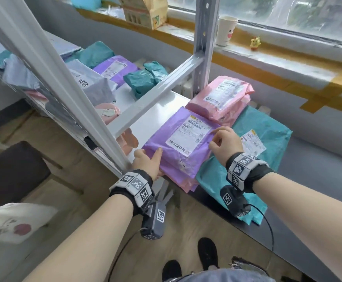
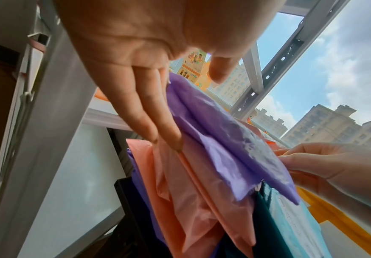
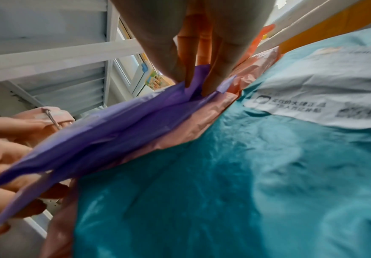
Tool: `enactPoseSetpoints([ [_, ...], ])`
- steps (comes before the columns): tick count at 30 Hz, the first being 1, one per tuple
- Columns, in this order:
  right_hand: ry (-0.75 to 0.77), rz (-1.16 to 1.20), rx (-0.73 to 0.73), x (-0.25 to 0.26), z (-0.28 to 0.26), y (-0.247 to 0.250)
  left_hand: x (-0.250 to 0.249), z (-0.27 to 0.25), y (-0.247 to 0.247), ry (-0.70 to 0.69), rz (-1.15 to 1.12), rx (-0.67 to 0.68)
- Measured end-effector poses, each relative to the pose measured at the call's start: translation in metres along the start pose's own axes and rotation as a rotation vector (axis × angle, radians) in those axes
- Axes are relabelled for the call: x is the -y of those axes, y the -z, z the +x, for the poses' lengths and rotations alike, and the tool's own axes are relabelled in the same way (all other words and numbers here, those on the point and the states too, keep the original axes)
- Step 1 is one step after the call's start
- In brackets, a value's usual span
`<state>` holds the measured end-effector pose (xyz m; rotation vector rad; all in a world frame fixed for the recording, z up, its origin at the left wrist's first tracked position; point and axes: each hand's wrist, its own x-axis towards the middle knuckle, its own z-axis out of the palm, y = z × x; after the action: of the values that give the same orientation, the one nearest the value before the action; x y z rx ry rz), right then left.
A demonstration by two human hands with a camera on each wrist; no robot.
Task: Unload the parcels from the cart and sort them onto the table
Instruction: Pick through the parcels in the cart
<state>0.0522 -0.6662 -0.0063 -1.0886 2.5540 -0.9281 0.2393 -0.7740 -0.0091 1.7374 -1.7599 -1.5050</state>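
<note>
A purple parcel [image 1: 178,143] with a white label lies on top of a pink parcel [image 1: 187,185] at the near end of the white shelf board [image 1: 155,112]. My left hand [image 1: 149,161] is at its left edge, with straight fingers [image 2: 149,111] under that edge and the thumb above. My right hand [image 1: 225,139] pinches the parcel's right edge [image 3: 193,83] between thumb and fingers. Beside it on the right lies a large teal parcel [image 1: 265,159] with a label. Behind it rests another pink parcel [image 1: 223,96].
A grey rack post [image 1: 203,47] and a slanted beam [image 1: 44,68] stand close to my left hand. Farther back on the shelf lie teal [image 1: 143,80], purple [image 1: 115,68] and grey [image 1: 92,84] parcels. A paper cup [image 1: 226,30] and a yellow toy [image 1: 255,44] sit on the sill. A dark seat [image 1: 9,169] is at the left.
</note>
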Motion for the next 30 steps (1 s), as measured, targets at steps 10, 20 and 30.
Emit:
enactPoseSetpoints([
  [10,0.017,-0.013,0.049,-0.007,-0.005,0.008,-0.008,-0.006,-0.004,-0.094,0.435,-0.101],
  [20,-0.039,-0.272,0.329,0.003,-0.011,0.004,-0.015,-0.005,-0.016,-0.504,1.103,0.056],
  [30,-0.076,-0.256,0.387,0.007,-0.011,0.006,-0.019,-0.007,-0.012,-0.484,1.084,0.108],
])
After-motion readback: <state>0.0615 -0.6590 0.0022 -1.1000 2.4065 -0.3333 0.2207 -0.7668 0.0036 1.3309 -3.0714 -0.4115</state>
